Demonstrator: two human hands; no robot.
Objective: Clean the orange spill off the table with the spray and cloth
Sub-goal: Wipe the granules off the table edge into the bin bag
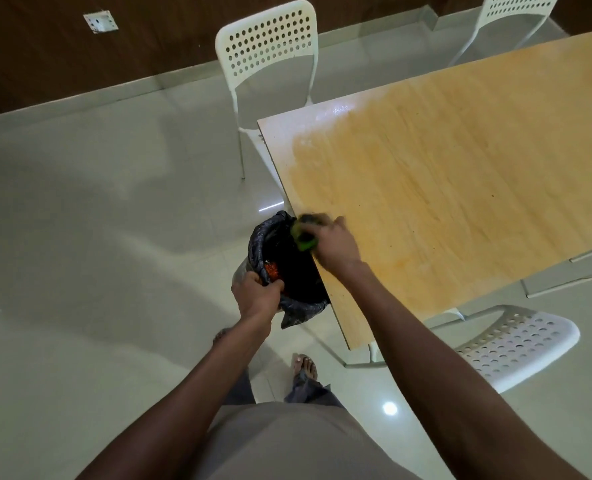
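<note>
At frame centre, the right hand [334, 245] grips a blurred green cloth [305, 233] at the table [460, 174] edge; the left hand [256, 296] clutches the black bin bag [270, 233] rim.

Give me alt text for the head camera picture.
At the table edge, the right hand wipes with a green cloth toward a black bin bag that the left hand holds open beside it.

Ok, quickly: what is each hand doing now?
Left hand: grips the rim of the black bag.
Right hand: holds the green cloth at the table edge.
</note>
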